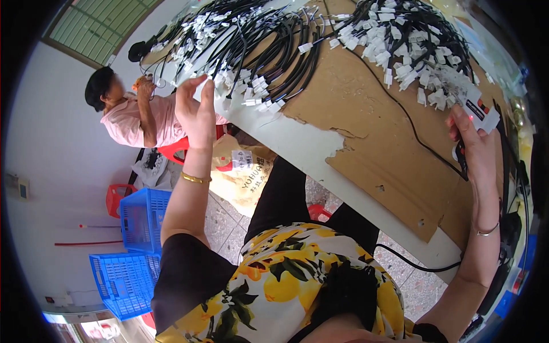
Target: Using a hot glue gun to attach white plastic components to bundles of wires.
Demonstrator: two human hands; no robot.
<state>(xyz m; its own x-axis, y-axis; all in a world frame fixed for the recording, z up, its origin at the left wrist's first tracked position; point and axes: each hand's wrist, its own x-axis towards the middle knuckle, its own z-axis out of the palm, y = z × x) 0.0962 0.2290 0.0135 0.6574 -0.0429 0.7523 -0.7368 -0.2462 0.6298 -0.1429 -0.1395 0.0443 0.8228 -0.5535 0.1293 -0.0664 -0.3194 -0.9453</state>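
A pile of black cables (251,46) with white tags lies heaped at the table's far left edge, loops overlapping, white connector ends hanging toward the rim; the topmost tagged ends sit at the fingertips of the left hand (197,111). A white handheld device (477,111) with dark and orange markings is gripped upright in the right hand (474,148), just beside a second heap of tagged cables (406,43).

White-topped bench (297,143) partly covered by torn brown cardboard sheet (366,126). Speckled grey terrazzo floor (223,220) below. Blue plastic lattice crates (134,246) stacked left, beside plain white wall (51,148). Green-framed window (94,26) far left. Light even.
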